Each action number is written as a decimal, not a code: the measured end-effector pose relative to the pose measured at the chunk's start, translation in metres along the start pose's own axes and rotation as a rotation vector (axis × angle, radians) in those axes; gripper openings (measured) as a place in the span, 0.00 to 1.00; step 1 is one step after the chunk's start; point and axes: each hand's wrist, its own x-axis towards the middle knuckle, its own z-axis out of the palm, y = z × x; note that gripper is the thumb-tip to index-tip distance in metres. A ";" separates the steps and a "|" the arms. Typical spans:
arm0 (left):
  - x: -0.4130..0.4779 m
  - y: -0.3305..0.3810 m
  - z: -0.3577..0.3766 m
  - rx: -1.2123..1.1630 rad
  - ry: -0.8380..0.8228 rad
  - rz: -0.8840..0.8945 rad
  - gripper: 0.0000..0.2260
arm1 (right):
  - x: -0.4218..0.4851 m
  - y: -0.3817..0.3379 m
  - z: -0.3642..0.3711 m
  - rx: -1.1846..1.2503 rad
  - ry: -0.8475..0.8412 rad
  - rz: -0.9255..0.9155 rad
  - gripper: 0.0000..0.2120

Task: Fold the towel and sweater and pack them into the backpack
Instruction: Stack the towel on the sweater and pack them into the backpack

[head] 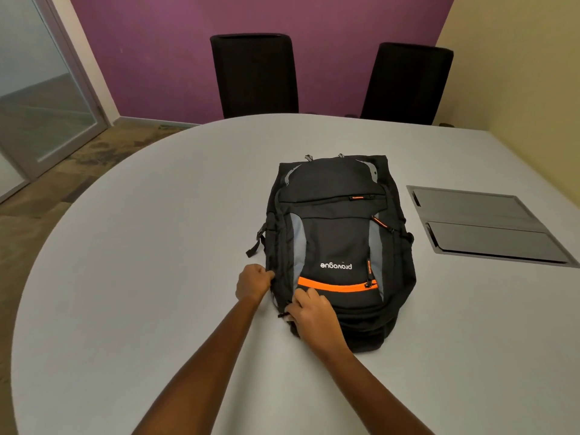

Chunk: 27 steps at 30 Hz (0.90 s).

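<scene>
Left hand (254, 282) fingers (269, 275) are gripping backpack (335, 240) side, right hand (310, 315) is pinching zipper pull (284, 315); towel, sweater unseen, so probably zipping shut.

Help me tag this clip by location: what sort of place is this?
Probably an office meeting room. A large rounded table has two black chairs at its far side, a flush hatch is set in the tabletop, and a glass door stands on the left.

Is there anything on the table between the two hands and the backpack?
Nothing visible stands between them. The left hand grips the backpack at its left side, and the right hand holds its near left corner.
</scene>
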 end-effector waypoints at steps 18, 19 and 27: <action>-0.022 -0.005 0.015 0.482 0.287 0.570 0.15 | -0.099 0.059 -0.018 0.464 -0.069 0.446 0.14; -0.027 -0.010 0.021 0.494 0.266 0.718 0.15 | -0.098 0.058 -0.017 0.522 -0.095 0.494 0.16; -0.072 -0.024 0.065 0.856 -0.015 1.380 0.14 | -0.094 0.052 -0.025 0.724 -0.042 0.663 0.10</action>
